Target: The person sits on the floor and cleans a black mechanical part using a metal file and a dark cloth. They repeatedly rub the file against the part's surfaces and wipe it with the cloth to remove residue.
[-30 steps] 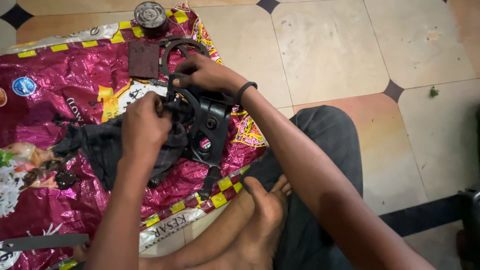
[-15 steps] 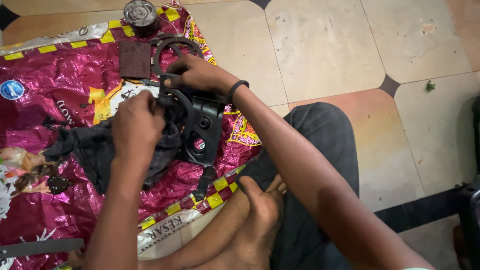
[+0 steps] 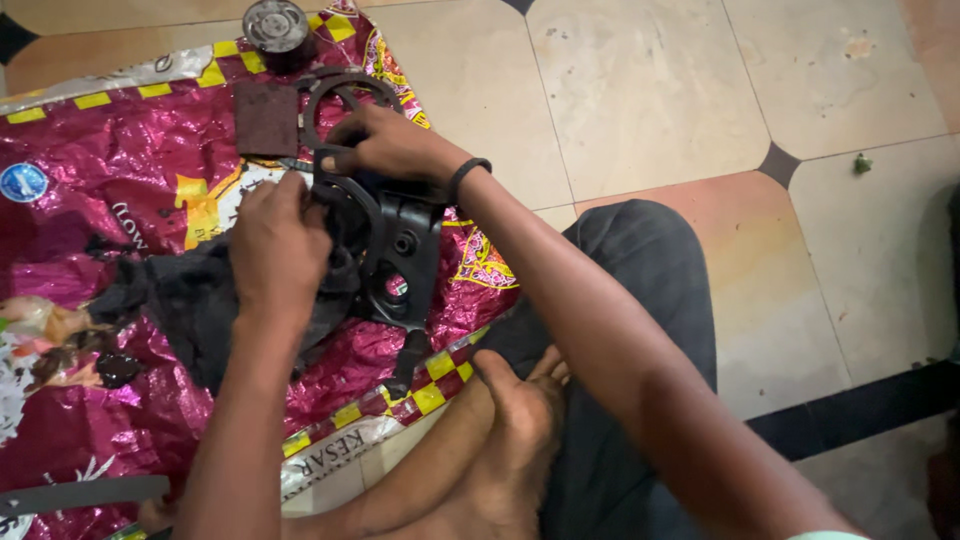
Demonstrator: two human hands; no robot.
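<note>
So the biggest thing here is the tiled floor [image 3: 640,100], cream tiles with little dark diamond insets. Spread over the left part of it is a shiny magenta plastic sack [image 3: 110,180] with a yellow checked border, laid flat like a work mat. The person sits at its edge, dark trousers, one bare foot [image 3: 510,440] tucked right at the sack's near edge.

In the middle of the sack sits the black metal bracket [image 3: 405,255], a chunky part with round holes and a narrow arm pointing down toward the foot. A dark greasy rag [image 3: 190,300] lies bunched against its left side.

The left hand [image 3: 280,240] is closed, fingers curled down into the rag right against the bracket; can't tell exactly what's pinched underneath. The right hand [image 3: 390,145], with a black band on the wrist, is clamped over the bracket's top end, fingers wrapped around it.

Just behind that hand there's a thin dark ring [image 3: 335,95] lying flat, and beside it a square rusty-brown pad [image 3: 266,118]. At the top edge of the sack stands a small round metal part [image 3: 276,25], grey, with holes in its face.
</note>
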